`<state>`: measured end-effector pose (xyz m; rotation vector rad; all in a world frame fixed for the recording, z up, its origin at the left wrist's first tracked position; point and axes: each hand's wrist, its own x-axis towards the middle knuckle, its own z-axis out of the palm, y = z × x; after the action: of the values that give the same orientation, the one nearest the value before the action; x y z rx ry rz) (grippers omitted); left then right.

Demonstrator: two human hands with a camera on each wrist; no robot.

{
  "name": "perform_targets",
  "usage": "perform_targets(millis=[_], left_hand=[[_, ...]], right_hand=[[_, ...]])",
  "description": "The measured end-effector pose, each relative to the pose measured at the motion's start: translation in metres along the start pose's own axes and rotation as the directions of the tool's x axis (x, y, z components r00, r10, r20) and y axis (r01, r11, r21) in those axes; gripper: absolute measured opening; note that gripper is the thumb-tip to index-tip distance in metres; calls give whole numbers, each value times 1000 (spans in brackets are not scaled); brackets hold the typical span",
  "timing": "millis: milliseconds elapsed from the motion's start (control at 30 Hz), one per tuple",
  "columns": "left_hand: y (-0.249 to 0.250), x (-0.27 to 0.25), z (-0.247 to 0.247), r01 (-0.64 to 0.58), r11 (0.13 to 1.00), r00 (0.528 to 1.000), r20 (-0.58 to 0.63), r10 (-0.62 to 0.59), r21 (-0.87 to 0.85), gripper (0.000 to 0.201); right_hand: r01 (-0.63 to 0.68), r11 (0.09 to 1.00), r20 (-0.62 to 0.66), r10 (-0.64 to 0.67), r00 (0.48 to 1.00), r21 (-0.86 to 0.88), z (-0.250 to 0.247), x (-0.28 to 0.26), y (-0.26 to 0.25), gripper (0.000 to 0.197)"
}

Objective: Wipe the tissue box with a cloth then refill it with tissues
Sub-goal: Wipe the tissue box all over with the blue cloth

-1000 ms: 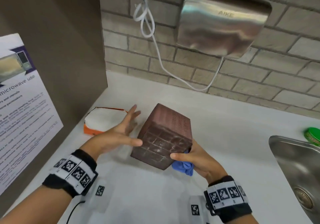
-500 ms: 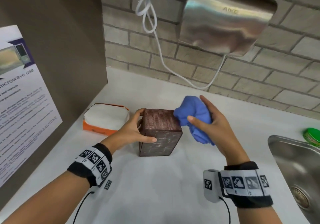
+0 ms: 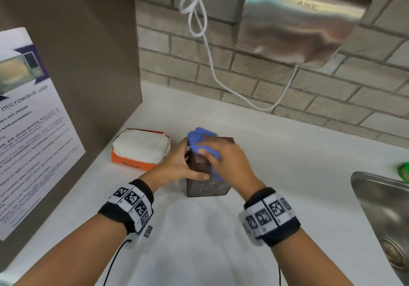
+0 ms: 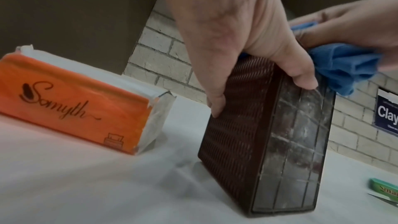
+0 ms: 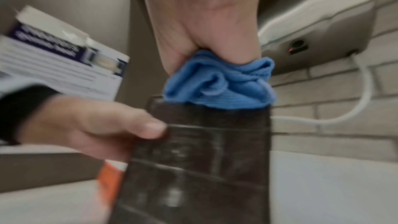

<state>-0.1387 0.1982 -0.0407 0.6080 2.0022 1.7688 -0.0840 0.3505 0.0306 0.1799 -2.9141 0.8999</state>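
Note:
A dark brown tissue box (image 3: 207,187) (image 4: 277,135) (image 5: 198,168) stands on end on the white counter (image 3: 287,175), its dusty gridded face toward me. My left hand (image 3: 179,166) (image 4: 247,48) grips its upper left side, thumb on the front face. My right hand (image 3: 225,159) (image 5: 204,19) holds a bunched blue cloth (image 3: 200,142) (image 4: 344,69) (image 5: 219,84) pressed on the box's top. An orange pack of white tissues (image 3: 141,150) (image 4: 75,101) lies on the counter to the left of the box.
A brown side panel (image 3: 88,64) with a paper microwave notice (image 3: 28,130) stands at left. A steel hand dryer (image 3: 303,22) and its white cable (image 3: 212,64) hang on the brick wall. A steel sink (image 3: 385,214) and a green object (image 3: 404,171) sit at right.
The box was tilted up from lying to standing on end. My right hand brought the cloth from under the box, around the right side, onto its top. My left hand closed on the box's side.

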Motion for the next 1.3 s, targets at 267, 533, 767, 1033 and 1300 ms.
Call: perform_targets(millis=[267, 533, 767, 1033, 1300], left_hand=[[0, 3, -1, -10, 1000, 1000, 8, 10, -2, 84], [-6, 5, 3, 22, 1000, 998, -53, -21, 20, 106], [0, 1, 2, -42, 998, 999, -6, 42, 54, 77], [-5, 2, 10, 25, 997, 994, -106, -17, 78, 109], [-9, -6, 9, -56, 996, 988, -141, 65, 71, 94]], right_hand=[[48, 989, 8, -48, 999, -139, 10, -11, -15, 29], [-85, 996, -198, 80, 977, -18, -16, -24, 43, 29], [138, 990, -119, -138, 983, -3, 34, -37, 3, 30], [16, 991, -335, 30, 942, 133, 5, -50, 58, 25], [129, 989, -237, -109, 965, 69, 35, -39, 16, 27]])
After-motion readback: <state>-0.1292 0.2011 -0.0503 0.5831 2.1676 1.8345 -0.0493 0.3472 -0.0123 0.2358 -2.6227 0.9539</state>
